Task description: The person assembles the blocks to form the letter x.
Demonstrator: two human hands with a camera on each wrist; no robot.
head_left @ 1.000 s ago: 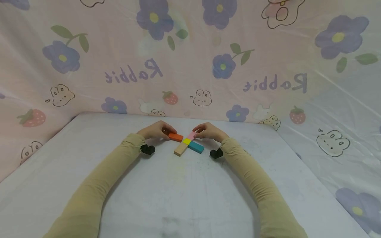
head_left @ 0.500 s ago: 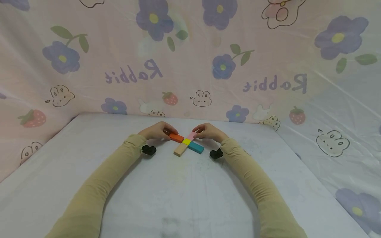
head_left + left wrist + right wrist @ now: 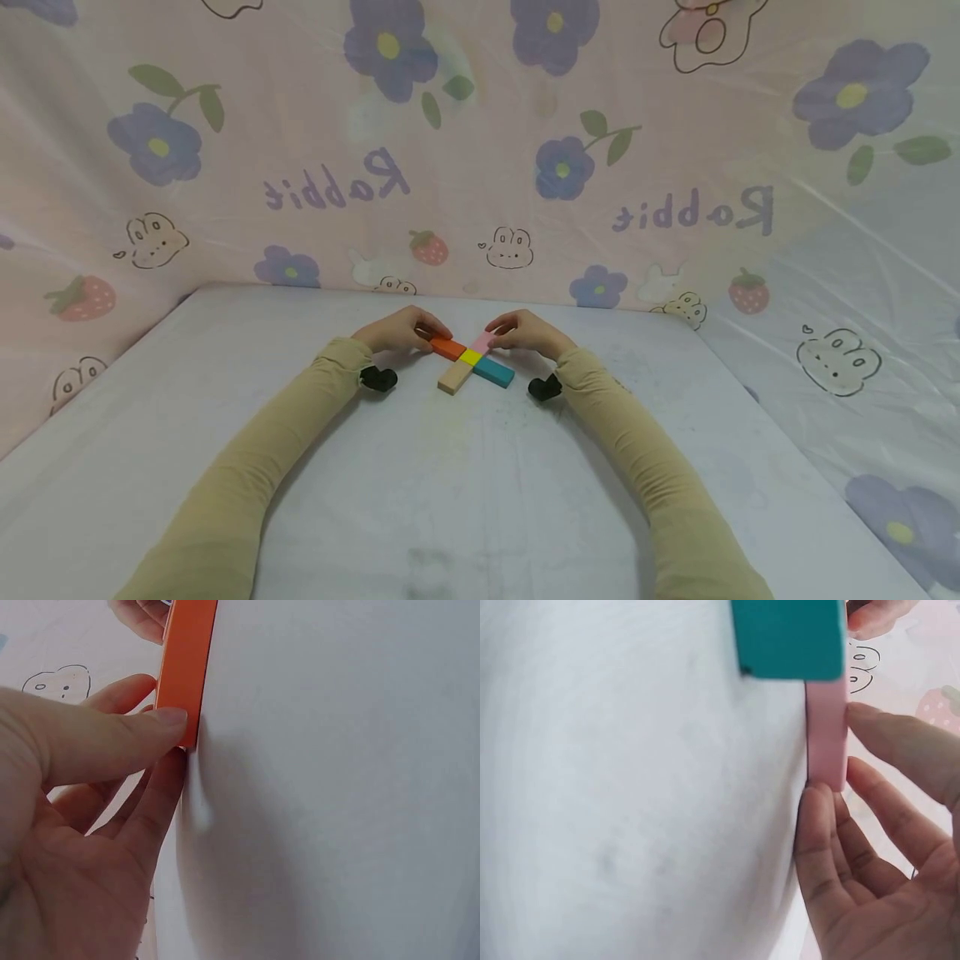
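My left hand (image 3: 400, 330) pinches the outer end of an orange block (image 3: 448, 347); in the left wrist view its thumb lies over the orange block (image 3: 182, 675), fingers behind and below. The inner end meets a small yellow block (image 3: 470, 357) at the middle of a cross. Opposite, my right hand (image 3: 531, 333) holds a pink block (image 3: 481, 342) at its far end, with thumb and fingertips against the pink block (image 3: 827, 735) in the right wrist view. A teal block (image 3: 494, 372) and a plain wood block (image 3: 454, 377) form the two near arms.
The blocks lie on a white-covered table (image 3: 450, 492). Behind it hangs a patterned curtain (image 3: 465, 175) with flowers and rabbits. A black wrist device (image 3: 379, 379) sits under the left sleeve cuff, another black device (image 3: 545, 387) under the right.
My left hand has slid the orange block a little to the right, closing the gap between it and the yellow block. My right hand and the other blocks have stayed put.
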